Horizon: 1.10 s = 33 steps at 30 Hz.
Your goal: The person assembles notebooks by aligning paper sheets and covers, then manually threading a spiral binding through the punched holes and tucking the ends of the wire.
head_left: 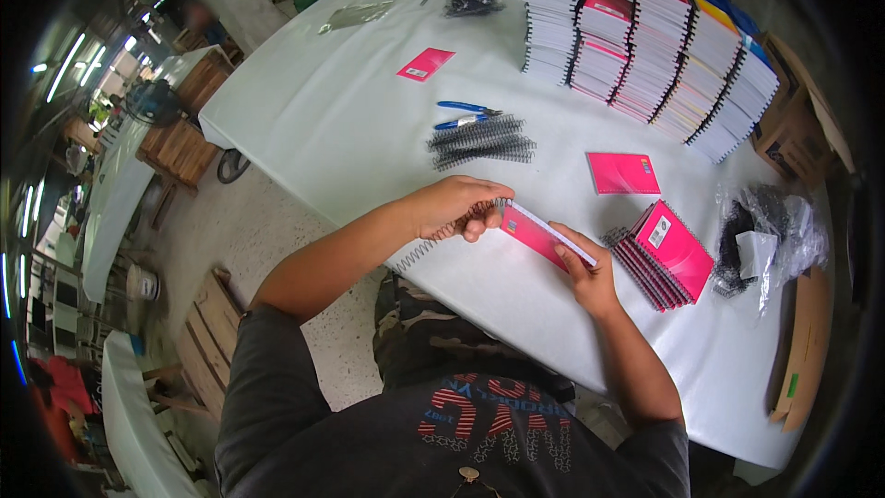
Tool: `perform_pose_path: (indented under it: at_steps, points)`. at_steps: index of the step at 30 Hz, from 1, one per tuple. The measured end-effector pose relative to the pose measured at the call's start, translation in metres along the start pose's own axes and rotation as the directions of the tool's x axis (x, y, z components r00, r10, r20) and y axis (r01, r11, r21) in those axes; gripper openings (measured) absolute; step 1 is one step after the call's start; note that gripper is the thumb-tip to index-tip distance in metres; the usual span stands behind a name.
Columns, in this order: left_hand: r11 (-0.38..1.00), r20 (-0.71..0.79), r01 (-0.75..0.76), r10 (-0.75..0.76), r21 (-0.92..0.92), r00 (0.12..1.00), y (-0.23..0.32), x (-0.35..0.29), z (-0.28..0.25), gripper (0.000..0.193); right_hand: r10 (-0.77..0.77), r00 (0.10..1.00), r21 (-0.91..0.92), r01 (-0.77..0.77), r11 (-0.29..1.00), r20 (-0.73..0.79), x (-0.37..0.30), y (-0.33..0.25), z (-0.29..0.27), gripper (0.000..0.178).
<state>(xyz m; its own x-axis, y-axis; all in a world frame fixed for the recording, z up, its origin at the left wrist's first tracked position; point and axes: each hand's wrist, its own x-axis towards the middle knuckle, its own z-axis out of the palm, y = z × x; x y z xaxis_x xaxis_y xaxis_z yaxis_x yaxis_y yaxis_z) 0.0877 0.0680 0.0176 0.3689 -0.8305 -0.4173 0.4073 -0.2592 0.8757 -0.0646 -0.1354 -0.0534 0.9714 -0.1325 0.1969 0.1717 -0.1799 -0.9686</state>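
Left hand [454,206] pinches a wire spiral [433,238] at the pink notebook [544,235] gripped by the right hand [585,272]

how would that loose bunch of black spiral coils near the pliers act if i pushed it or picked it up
The black spiral coils would probably roll or scatter when pushed, being round and merely lying loose on the white table. They look thin and open, so likely light and springy. Lifted together, they might snag on each other.
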Motion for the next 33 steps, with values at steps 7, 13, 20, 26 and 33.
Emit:
perform_pose_path:
  at_steps: [7,13,20,26,33]
  points:
    - [0.993,-0.383,-0.113,0.114,0.026,0.917,-0.026,-0.003,0.021,0.024,-0.052,0.998,-0.054,0.053,0.997,0.017,0.000,0.004,0.001,0.027]
    - [0.996,-0.216,-0.008,-0.011,-0.089,0.976,-0.011,-0.013,0.014,0.026,-0.066,0.998,-0.083,0.066,0.994,0.002,0.000,0.001,-0.003,0.027]
    - [0.678,-0.639,-0.145,0.731,0.721,0.240,-0.079,0.013,-0.046,0.032,-0.015,1.000,-0.032,0.015,0.999,-0.010,0.004,-0.001,0.000,0.028]
    - [-0.072,0.128,-0.106,0.654,0.992,0.746,-0.069,-0.006,-0.027,0.023,-0.005,1.000,0.064,0.005,0.998,0.002,0.004,0.001,-0.005,0.030]
    - [0.594,-0.195,-0.226,0.560,0.772,0.805,-0.046,-0.001,-0.011,0.015,0.020,1.000,0.139,-0.019,0.990,-0.008,0.005,0.002,-0.004,0.028]
